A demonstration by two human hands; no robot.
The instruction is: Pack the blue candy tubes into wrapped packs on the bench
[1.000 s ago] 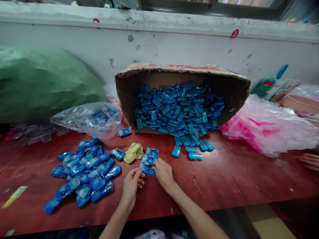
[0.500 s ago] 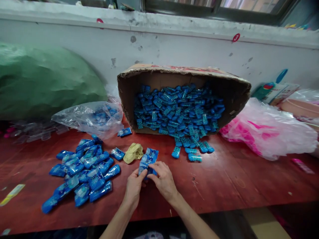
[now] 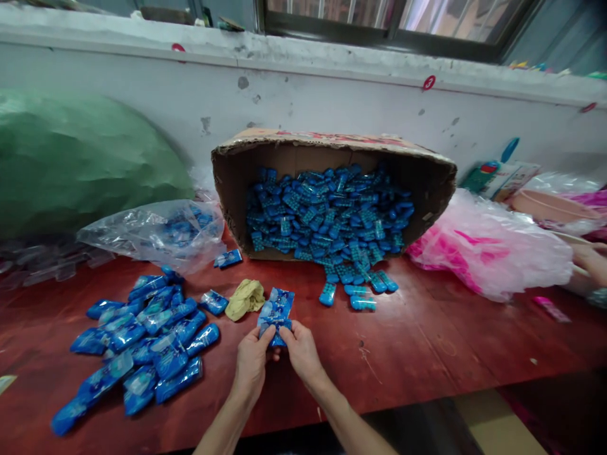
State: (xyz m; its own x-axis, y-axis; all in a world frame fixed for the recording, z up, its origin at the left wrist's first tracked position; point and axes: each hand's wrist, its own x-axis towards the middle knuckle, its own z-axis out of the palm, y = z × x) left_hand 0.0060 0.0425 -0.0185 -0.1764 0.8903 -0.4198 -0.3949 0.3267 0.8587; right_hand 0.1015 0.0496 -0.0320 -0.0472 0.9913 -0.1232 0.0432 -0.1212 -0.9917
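Note:
My left hand [image 3: 251, 361] and my right hand [image 3: 298, 347] meet at the near end of a small stack of blue plastic packets [image 3: 275, 309] lying on the red table [image 3: 427, 341]; both pinch the bottom packet. A crumpled yellow cloth [image 3: 245, 297] lies just left of the stack. To the left spreads a pile of filled blue packets [image 3: 142, 335]. Behind, a cardboard box [image 3: 332, 142] lies on its side, spilling small blue items [image 3: 327, 215] onto the table.
A clear bag [image 3: 152, 230] with blue items sits left of the box, a large green bag [image 3: 80, 158] behind it. A pink-and-white plastic bag [image 3: 488, 246] lies right of the box. Another person's hand [image 3: 590, 262] shows at the right edge.
My two hands have come together on the near end of the packet stack and now pinch it. The camera view has shifted slightly; another person's hand reappears at the right.

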